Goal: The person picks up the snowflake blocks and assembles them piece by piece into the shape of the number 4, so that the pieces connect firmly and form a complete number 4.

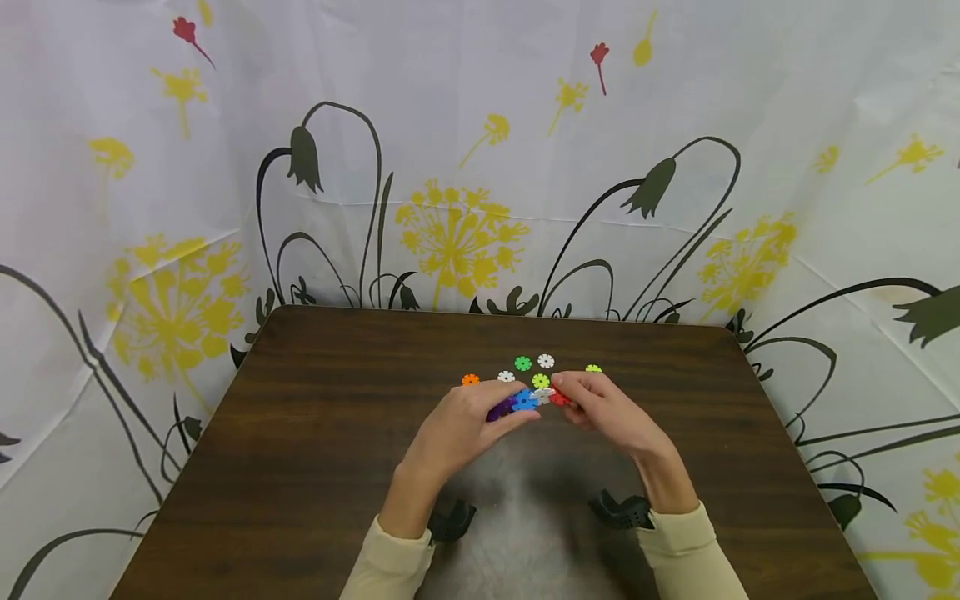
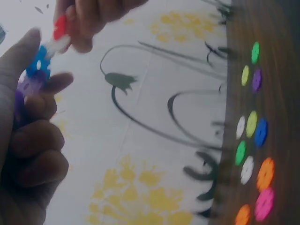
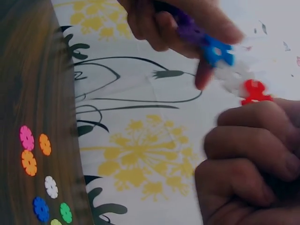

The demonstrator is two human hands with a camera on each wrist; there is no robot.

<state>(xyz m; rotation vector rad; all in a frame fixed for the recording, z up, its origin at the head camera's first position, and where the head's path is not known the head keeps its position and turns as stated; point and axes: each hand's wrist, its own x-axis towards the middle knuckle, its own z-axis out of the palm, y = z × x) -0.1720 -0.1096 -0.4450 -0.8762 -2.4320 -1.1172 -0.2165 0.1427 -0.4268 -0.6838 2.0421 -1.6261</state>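
Between the fingers (image 3: 248,143), joined discs (image 1: 525,401) of smooth, bright plastic; past them, loose discs (image 1: 522,363) of similar plastic. Below them, a wood-grained tabletop (image 1: 315,417), faintly glossy; beyond, creased cloth (image 1: 450,83); behind, 2 matt fabric sleeves (image 1: 388,562).
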